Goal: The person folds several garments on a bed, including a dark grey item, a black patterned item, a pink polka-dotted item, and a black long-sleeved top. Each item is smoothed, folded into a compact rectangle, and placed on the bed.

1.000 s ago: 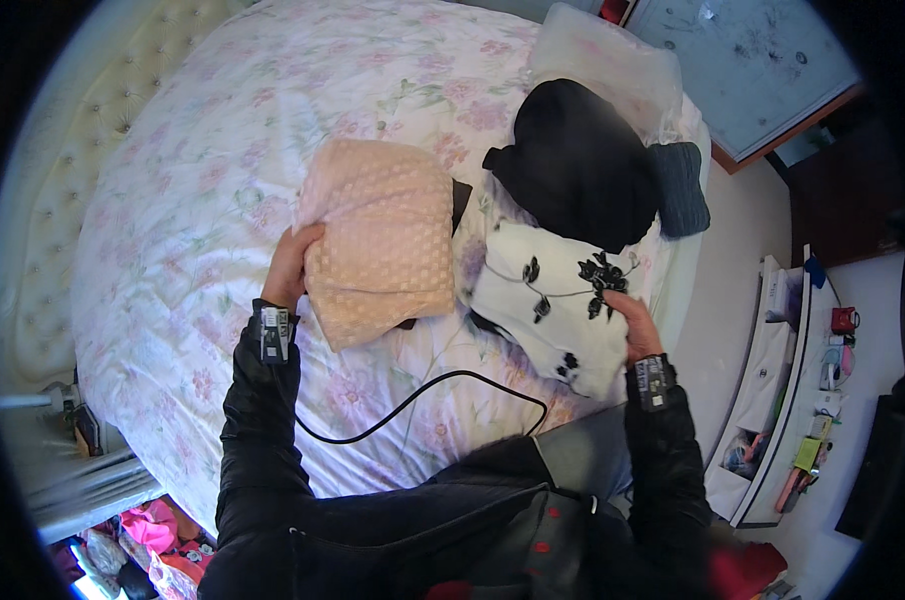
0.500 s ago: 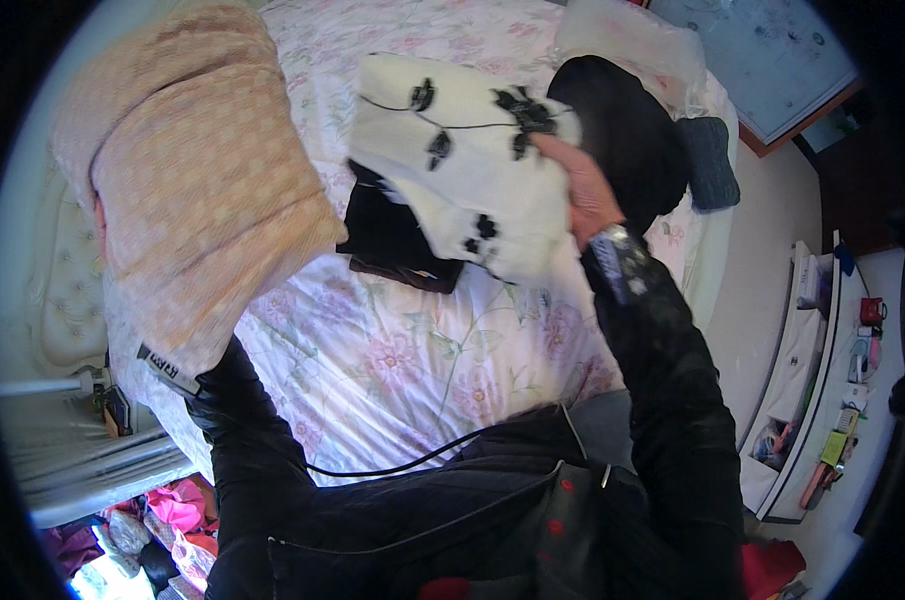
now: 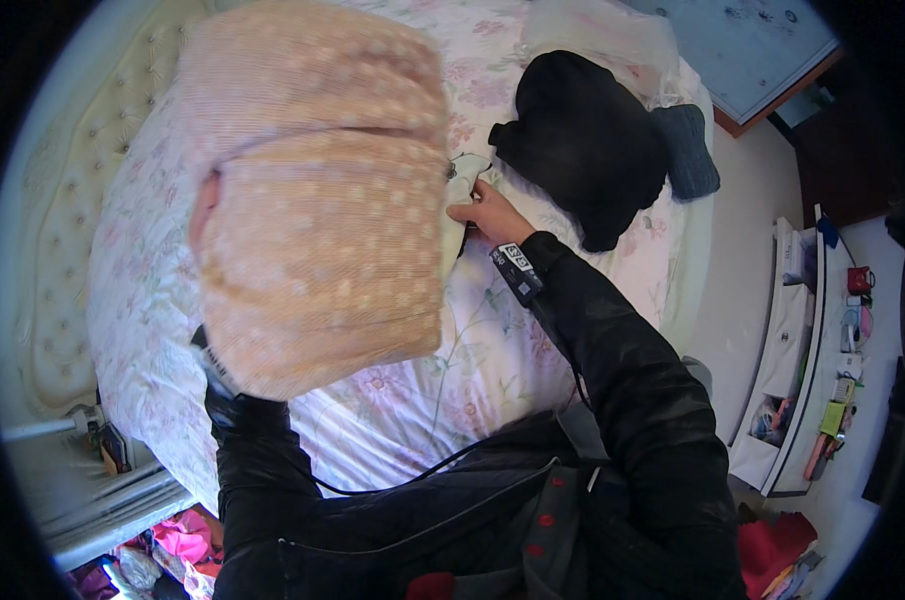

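Note:
My left hand [image 3: 205,207] holds up a folded peach cloth bundle [image 3: 328,230] with a pale spotted, ribbed pattern, blurred by motion. Most of that hand is hidden; only a bit shows at the bundle's left edge. Just right of the bundle, my right hand [image 3: 497,214] has its thumb and fingers closed on the edge of a white knit garment [image 3: 462,180] with black decoration. The peach bundle covers the rest of the white garment. To the right lies a black garment [image 3: 583,140], loosely heaped on the bed.
A floral sheet [image 3: 393,410] covers the bed. Beyond the black garment are a folded dark grey cloth [image 3: 688,152] and a clear plastic bag [image 3: 613,45]. A tufted headboard [image 3: 83,250] is on the left. Far right stands a white shelf [image 3: 783,370] with small items.
The peach bundle has swung right in my left hand, over the spot with the dark clothes. My right hand has moved left and lower with the white garment, now mostly behind the bundle.

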